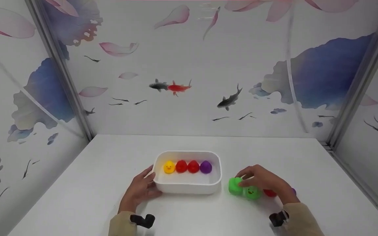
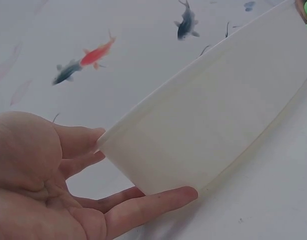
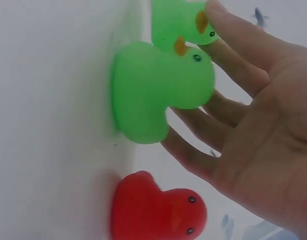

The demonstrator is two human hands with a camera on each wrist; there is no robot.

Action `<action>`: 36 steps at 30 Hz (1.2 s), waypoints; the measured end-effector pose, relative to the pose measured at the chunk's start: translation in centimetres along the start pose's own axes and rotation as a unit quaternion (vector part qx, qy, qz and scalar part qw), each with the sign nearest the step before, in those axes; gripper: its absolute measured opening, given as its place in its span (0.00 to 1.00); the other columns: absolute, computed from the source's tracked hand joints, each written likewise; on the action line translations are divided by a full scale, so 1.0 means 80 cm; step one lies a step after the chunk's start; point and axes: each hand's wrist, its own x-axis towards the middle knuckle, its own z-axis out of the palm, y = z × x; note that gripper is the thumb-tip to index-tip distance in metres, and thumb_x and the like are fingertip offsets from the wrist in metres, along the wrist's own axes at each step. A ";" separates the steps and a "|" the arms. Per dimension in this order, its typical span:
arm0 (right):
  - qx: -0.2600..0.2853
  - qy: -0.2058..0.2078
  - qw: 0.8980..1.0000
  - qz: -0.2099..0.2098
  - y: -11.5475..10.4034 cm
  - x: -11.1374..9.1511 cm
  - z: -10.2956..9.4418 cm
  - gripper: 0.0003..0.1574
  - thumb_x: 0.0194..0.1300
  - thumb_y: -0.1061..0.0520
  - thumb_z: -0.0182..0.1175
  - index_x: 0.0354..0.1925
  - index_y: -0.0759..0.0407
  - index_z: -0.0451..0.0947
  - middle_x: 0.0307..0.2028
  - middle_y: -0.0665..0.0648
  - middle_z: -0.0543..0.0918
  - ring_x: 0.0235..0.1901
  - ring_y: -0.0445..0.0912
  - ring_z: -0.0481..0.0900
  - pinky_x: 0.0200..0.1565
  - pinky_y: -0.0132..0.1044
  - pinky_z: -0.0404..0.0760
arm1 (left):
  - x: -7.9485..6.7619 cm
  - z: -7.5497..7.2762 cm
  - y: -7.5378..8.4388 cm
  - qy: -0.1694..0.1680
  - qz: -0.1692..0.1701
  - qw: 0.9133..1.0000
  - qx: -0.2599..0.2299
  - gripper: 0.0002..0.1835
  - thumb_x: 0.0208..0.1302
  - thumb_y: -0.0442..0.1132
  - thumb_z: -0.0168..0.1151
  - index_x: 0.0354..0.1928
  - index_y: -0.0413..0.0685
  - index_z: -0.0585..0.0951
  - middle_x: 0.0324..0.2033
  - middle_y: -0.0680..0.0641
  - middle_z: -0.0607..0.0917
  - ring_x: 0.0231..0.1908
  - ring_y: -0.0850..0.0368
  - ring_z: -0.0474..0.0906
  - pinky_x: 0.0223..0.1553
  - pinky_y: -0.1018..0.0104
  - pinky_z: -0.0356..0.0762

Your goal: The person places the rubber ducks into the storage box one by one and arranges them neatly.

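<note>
A white plastic tub (image 1: pixel 189 188) stands on the table, holding a row of toy ducks: a yellow duck (image 1: pixel 169 167), two red ducks (image 1: pixel 187 166) and a purple duck (image 1: pixel 206 167). My left hand (image 1: pixel 139 188) holds the tub's left end, with fingers at the rim and low on its wall (image 2: pixel 203 115). To the tub's right, my right hand (image 1: pixel 264 178) pinches the head of a green toy duck (image 3: pixel 168 22) between thumb and fingers. Beside it sits a second green duck (image 3: pixel 158 90), close to the other fingers. A red duck (image 3: pixel 158 207) follows in line.
A purple object (image 1: pixel 294 190) shows partly behind my right wrist. The white table (image 1: pixel 189 216) is bordered by printed panels with fish and petals (image 1: pixel 176 108). Metal posts (image 1: pixel 61 75) stand at the back corners.
</note>
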 end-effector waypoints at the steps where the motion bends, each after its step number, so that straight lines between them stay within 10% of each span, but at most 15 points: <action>1: 0.001 0.007 1.000 0.002 -0.003 -0.001 -0.001 0.20 0.59 0.46 0.72 0.51 0.44 0.85 0.56 0.54 0.84 0.61 0.57 0.78 0.62 0.59 0.78 | 0.000 0.000 0.000 0.000 -0.001 1.000 0.001 0.31 0.78 0.45 0.50 0.78 0.54 0.57 0.72 0.29 0.64 0.66 0.34 0.71 0.56 0.44 0.82; 36: 0.154 0.097 0.983 0.012 -0.101 0.013 0.028 0.24 0.60 0.51 0.72 0.52 0.59 0.82 0.51 0.59 0.85 0.48 0.48 0.86 0.49 0.41 0.88 | 0.003 -0.001 0.001 0.005 0.000 1.000 0.003 0.30 0.78 0.44 0.50 0.78 0.52 0.58 0.71 0.28 0.66 0.66 0.33 0.70 0.54 0.41 0.82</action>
